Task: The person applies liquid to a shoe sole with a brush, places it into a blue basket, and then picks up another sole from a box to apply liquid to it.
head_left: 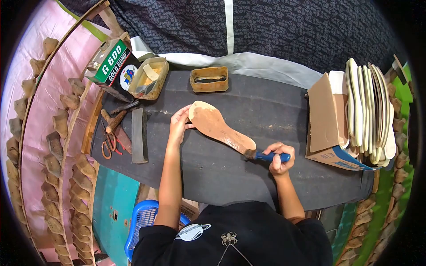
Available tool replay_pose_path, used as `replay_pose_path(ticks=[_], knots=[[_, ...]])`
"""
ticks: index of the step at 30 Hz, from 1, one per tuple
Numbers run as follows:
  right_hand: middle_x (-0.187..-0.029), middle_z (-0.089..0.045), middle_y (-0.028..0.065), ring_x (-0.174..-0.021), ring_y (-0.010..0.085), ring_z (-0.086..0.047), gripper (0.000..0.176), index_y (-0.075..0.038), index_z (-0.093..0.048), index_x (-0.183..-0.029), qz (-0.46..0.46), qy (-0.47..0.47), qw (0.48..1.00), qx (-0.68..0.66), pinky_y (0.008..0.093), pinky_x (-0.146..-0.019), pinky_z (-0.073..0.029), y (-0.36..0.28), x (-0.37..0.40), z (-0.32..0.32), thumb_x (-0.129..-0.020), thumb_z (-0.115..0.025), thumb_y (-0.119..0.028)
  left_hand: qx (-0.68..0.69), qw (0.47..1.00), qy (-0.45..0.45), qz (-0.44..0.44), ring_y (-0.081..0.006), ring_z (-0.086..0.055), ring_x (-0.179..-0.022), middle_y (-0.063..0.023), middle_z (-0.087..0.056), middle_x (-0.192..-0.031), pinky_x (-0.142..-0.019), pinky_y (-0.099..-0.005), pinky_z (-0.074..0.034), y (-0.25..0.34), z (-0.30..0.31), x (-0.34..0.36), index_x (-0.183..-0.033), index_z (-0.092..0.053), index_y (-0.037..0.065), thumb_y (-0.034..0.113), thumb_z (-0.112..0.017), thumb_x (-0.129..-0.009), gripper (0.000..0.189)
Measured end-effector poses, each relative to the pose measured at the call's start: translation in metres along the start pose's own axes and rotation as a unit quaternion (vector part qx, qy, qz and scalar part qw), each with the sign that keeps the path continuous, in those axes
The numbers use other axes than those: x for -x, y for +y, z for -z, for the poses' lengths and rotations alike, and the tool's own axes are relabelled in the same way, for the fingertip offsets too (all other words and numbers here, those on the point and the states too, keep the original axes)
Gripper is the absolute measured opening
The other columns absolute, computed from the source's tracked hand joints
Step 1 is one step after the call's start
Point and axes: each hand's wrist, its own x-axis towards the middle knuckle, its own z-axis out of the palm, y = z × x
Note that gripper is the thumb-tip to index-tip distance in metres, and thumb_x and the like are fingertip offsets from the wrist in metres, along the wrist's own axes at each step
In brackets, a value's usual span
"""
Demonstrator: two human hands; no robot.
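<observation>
My left hand point(181, 122) is closed on the wide end of a tan shoe sole point(213, 122), its fingers at the left edge. The sole lies slantwise over the dark table, its narrower end toward the lower right. There, the bristles of a blue-handled brush point(268, 156) touch the sole's edge, and part of the surface looks wet. Around the brush's handle the fingers of my right hand point(282, 159) are wrapped.
On the table point(222, 177) stand a small tray point(209, 80), a tub with tools point(151, 80) and a green can point(111, 66). Pliers point(108, 144), a hammer and a grey bar point(139, 135) lie left. A cardboard box point(324, 119) of soles point(368, 111) stands right.
</observation>
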Motion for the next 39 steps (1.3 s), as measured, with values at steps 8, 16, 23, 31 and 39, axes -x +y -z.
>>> replay_pose_path(ticks=[8,16,23,31,39], knots=[[-0.094,-0.055,0.0199,-0.089,0.0274,-0.055,0.021,-0.004,-0.035,-0.092,-0.064,-0.089,0.994,-0.002,0.0342,-0.074,-0.044,0.001,-0.007,-0.018,-0.079,-0.052,-0.004,-0.011,1.0,0.016,0.001,-0.008,-0.057,-0.075,-0.0034,-0.058,-0.094,-0.056,-0.0215,-0.047,0.0,-0.002,0.001,-0.109,-0.048,0.003,0.021,-0.041,-0.085,0.031],[-0.067,-0.054,0.015,-0.058,0.017,-0.053,0.016,-0.004,-0.036,-0.079,-0.061,0.0,0.998,0.011,0.0259,-0.056,-0.043,0.001,-0.009,0.008,-0.078,-0.048,-0.016,-0.008,1.0,0.012,0.001,-0.0091,-0.057,-0.072,-0.0037,-0.058,-0.091,-0.057,-0.0245,-0.049,-0.001,0.0,0.0,-0.11,-0.048,0.002,0.017,-0.041,-0.084,0.03],[-0.078,-0.058,0.0161,-0.071,0.0192,-0.057,0.017,-0.003,-0.036,-0.087,-0.049,0.046,0.998,-0.021,0.0294,-0.067,-0.045,-0.001,-0.01,-0.003,-0.082,-0.048,-0.014,-0.01,1.0,0.013,-0.003,-0.0084,-0.056,-0.072,-0.0031,-0.058,-0.09,-0.057,-0.0242,-0.049,-0.002,-0.001,0.0,-0.109,-0.048,0.003,0.017,-0.041,-0.084,0.03],[-0.081,-0.057,0.0169,-0.075,0.0214,-0.057,0.014,-0.004,-0.036,-0.087,-0.086,-0.018,0.996,0.001,0.0304,-0.068,-0.045,0.004,-0.01,-0.003,-0.08,-0.048,-0.008,-0.001,1.0,0.013,-0.001,-0.0091,-0.056,-0.072,-0.0036,-0.058,-0.09,-0.058,-0.025,-0.048,0.0,-0.002,0.001,-0.109,-0.048,0.002,0.017,-0.041,-0.085,0.03],[-0.065,-0.055,0.0146,-0.052,0.0141,-0.05,0.013,-0.004,-0.037,-0.079,-0.04,0.047,0.996,0.064,0.024,-0.05,-0.042,-0.002,-0.012,0.012,-0.079,-0.047,-0.012,-0.01,1.0,0.007,-0.003,-0.009,-0.057,-0.072,-0.004,-0.058,-0.09,-0.057,-0.0244,-0.048,0.0,-0.001,0.001,-0.11,-0.047,0.002,0.019,-0.041,-0.085,0.031]])
